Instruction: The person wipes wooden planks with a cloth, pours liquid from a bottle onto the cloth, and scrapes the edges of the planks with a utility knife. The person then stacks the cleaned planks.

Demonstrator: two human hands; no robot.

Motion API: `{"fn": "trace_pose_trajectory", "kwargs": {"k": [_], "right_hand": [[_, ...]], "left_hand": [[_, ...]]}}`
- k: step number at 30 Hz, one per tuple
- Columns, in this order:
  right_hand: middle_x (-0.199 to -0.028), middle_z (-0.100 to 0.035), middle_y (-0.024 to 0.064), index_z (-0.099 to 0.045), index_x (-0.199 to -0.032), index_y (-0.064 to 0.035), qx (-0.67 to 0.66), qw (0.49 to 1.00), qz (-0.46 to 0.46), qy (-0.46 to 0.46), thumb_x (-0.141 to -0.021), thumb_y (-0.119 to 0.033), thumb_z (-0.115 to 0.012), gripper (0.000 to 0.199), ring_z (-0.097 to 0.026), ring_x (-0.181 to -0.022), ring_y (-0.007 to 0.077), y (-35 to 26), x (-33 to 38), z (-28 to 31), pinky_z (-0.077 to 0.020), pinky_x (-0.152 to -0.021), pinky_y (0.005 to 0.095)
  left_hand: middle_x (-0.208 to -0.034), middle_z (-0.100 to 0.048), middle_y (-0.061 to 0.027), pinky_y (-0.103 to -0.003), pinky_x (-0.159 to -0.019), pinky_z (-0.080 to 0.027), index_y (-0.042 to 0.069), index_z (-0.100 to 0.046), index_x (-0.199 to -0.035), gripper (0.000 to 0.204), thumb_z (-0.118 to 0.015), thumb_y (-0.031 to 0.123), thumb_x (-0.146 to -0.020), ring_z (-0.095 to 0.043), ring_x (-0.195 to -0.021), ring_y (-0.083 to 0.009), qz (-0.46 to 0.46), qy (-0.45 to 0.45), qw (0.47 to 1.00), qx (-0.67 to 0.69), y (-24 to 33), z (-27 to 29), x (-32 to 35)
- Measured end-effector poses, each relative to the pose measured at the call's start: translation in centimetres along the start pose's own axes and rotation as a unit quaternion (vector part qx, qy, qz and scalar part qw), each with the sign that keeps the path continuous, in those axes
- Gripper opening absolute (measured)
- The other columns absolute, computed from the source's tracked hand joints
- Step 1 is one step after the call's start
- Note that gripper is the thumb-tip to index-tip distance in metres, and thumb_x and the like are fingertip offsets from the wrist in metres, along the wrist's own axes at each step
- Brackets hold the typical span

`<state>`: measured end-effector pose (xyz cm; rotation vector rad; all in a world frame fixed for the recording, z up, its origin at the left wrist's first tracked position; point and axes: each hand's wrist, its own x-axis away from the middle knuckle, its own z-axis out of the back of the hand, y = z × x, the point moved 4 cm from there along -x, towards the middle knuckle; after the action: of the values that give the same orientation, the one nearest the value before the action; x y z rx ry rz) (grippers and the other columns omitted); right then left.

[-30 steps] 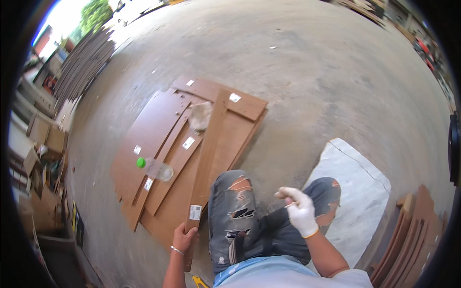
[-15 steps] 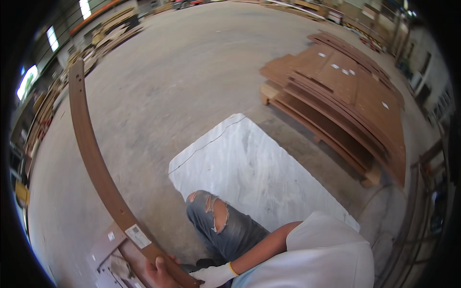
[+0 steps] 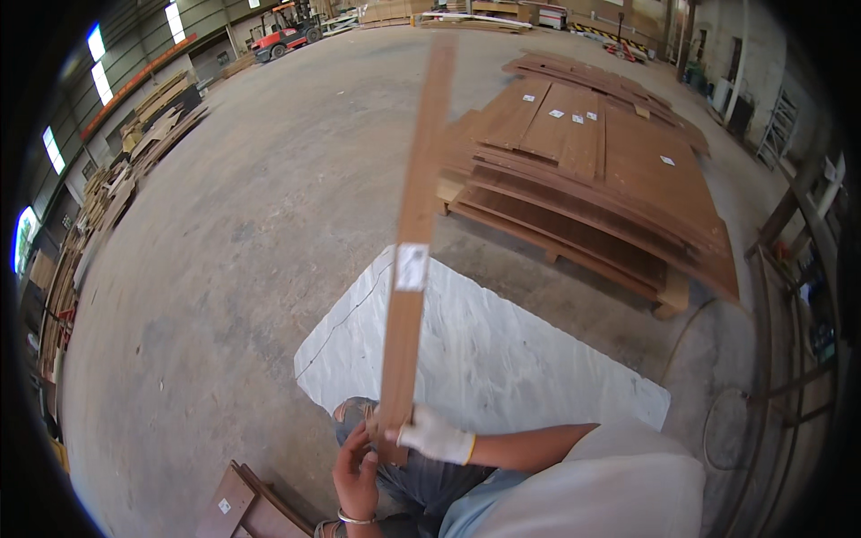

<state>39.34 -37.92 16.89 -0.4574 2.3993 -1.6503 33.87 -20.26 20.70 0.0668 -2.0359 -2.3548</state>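
A long, narrow brown wooden board (image 3: pixel 410 345) stands up in front of me, leaning slightly right at its far end. A white label (image 3: pixel 412 267) sits partway along its face. My right hand (image 3: pixel 437 437), in a white glove, is closed round the board near its lower end. On the board's left edge, bare fingers of my left hand (image 3: pixel 356 475) curl in beside the glove; a bracelet circles that wrist. Behind the board lies a white marble-patterned slab (image 3: pixel 502 359). My bent knee in ripped grey jeans (image 3: pixel 352 411) is under the board's lower end.
Brown panels (image 3: pixel 574 134) are stacked on a wooden pallet to the right. More brown boards (image 3: pixel 235 502) lie at the lower left. A red forklift (image 3: pixel 285 38) stands far back, and timber piles (image 3: pixel 161 112) line the left wall. A metal rack (image 3: pixel 789 296) edges the right.
The board has swung from the left to upright in the middle, and its label now sits higher in view. Both hands have risen with it. My view has turned a little right.
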Motion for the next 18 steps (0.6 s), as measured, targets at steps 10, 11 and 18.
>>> {"fn": "trace_pose_trajectory", "kwargs": {"k": [10, 11, 18], "right_hand": [[-0.099, -0.070, 0.0183, -0.051, -0.117, 0.0033, -0.032, 0.897, 0.185, 0.400, -0.083, 0.003, -0.055, 0.034, -0.070, -0.079, 0.0260, -11.9, -4.6, 18.6, -0.0600, -0.075, 0.0405], [-0.097, -0.070, 0.0184, -0.051, -0.116, 0.0026, -0.046, 0.893, 0.189, 0.406, -0.082, 0.002, -0.055, 0.034, -0.070, -0.077, 0.0274, -13.1, -4.6, 20.5, -0.0604, -0.072, 0.0418], [-0.096, -0.068, 0.0197, -0.054, -0.118, 0.0012, -0.128, 0.906, 0.181, 0.359, -0.085, -0.004, -0.060, 0.034, -0.069, -0.081, 0.0330, -19.1, -1.9, 31.0, -0.0606, -0.071, 0.0457]], "left_hand": [[-0.108, -0.067, -0.0075, -0.042, -0.085, -0.053, 0.010, -0.066, -0.113, 0.021, -0.068, 0.021, -0.095, -0.066, -0.101, -0.0261, -0.218, -0.028, 0.792, -0.570, -22.2, 8.8, 7.5], [-0.103, -0.065, -0.0064, -0.043, -0.083, -0.052, 0.012, -0.065, -0.108, 0.019, -0.069, 0.023, -0.093, -0.064, -0.098, -0.0260, -0.238, -0.008, 0.727, -0.644, -24.2, 9.6, 7.9], [-0.096, -0.060, -0.0052, -0.044, -0.079, -0.052, 0.019, -0.063, -0.098, 0.019, -0.073, 0.031, -0.088, -0.062, -0.091, -0.0252, -0.136, 0.021, 0.775, -0.617, -31.3, 12.4, 8.0]]}}
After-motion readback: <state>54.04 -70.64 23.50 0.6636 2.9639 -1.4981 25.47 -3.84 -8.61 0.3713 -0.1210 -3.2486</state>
